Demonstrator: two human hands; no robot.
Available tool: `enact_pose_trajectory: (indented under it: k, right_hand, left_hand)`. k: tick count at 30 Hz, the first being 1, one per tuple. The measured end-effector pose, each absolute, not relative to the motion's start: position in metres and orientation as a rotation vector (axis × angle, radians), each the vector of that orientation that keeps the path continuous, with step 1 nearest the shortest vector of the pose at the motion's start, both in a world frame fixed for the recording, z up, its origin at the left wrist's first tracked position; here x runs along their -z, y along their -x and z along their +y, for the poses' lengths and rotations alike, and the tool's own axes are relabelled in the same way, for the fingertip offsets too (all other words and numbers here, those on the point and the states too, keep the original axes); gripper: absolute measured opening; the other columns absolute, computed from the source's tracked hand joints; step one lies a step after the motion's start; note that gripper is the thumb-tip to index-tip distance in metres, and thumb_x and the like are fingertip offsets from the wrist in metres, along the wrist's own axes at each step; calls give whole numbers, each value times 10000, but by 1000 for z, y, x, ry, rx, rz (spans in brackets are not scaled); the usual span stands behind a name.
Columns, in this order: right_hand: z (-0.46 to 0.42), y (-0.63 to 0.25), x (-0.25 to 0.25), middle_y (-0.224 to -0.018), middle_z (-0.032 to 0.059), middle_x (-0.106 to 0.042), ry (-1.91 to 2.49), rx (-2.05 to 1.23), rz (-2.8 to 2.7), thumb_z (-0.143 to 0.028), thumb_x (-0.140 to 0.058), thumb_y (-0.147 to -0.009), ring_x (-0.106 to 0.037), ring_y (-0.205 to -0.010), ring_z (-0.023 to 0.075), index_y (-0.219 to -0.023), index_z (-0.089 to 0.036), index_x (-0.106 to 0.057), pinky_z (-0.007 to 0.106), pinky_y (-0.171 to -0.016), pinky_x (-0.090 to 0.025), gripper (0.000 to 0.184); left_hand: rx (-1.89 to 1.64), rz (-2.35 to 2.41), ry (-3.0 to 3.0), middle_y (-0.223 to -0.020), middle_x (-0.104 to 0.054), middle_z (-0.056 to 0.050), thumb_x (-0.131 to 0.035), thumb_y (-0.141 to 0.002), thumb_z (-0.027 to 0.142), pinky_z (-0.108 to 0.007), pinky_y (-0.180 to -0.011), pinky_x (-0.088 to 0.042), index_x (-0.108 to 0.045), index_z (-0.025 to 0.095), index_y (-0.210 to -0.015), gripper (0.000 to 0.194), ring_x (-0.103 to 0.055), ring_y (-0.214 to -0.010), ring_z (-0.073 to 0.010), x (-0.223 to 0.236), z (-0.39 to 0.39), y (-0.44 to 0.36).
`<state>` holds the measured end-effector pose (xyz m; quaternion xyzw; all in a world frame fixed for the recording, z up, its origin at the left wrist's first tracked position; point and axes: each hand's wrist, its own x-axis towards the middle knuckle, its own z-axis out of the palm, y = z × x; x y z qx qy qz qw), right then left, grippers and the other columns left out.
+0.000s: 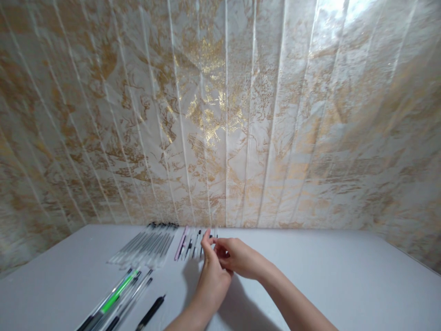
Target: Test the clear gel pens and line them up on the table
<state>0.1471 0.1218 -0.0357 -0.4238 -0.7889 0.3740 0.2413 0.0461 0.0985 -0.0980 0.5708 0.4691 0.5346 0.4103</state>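
My left hand [214,272] and my right hand [240,257] meet above the middle of the white table, fingers curled close together. The thumb and index finger of my right hand bend inward beside my left fingers. Whatever they hold, if anything, is hidden or too small to make out. Just behind and left of them lies a short row of pen parts, among them a pink pen [181,243] and slim dark-and-clear pieces [196,243]. My left hand partly covers the right end of that row.
Many clear pen tubes with dark ends [148,246] lie side by side at the back left. Nearer me are several pens, a bright green one [119,292] among them, and a black pen [150,313]. A gold-patterned curtain [220,138] hangs behind the table [327,276].
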Motion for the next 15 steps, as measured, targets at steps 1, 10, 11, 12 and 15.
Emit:
enact_pose_trajectory:
  k: [1,10,11,12,15]
  right_hand:
    - [125,-151,36,-644,-46,-589,1146,-1105,-2145,-72,-585,-719,-498,-584,89,-832,-160,-651,182,-564,-367,158]
    - [160,-180,75,-552,-44,-536,1607,-962,-1844,-103,-565,-749,-465,-470,92,-827,-121,-640,205,-477,-335,110]
    - [162,-179,80,-617,-25,-580,1606,-904,-1820,-103,-557,-764,-514,-536,107,-952,-116,-630,205,-514,-362,202]
    - [164,-178,85,-694,-5,-619,1598,-852,-1803,-107,-548,-781,-555,-610,120,-1074,-118,-594,207,-558,-388,296]
    - [167,-177,91,-876,58,-668,1578,-739,-1802,-89,-506,-810,-603,-755,146,-1194,-114,-527,229,-674,-426,385]
  left_hand:
    - [-1324,1192,-1460,-1310,-446,-162,-521,-668,-50,-367,-917,-499,-15,269,-1394,941,-559,-1153,-225,97,96,-46]
    - [-1225,1249,-2358,-1354,-368,-134,-399,-720,-28,-508,-1072,-347,-270,203,-1327,661,-350,-1318,-254,101,69,-43]
    - [-1179,1261,-2368,-1347,-377,-128,-406,-716,-20,-495,-1062,-363,-297,205,-1309,644,-365,-1304,-250,102,68,-43]
    - [-1139,1288,-2370,-1344,-384,-124,-415,-710,-12,-489,-1054,-370,-322,205,-1294,630,-374,-1296,-249,103,67,-44]
    - [-1058,1396,-2387,-1363,-388,-123,-439,-711,20,-504,-1046,-360,-365,194,-1282,602,-363,-1305,-269,107,67,-44]
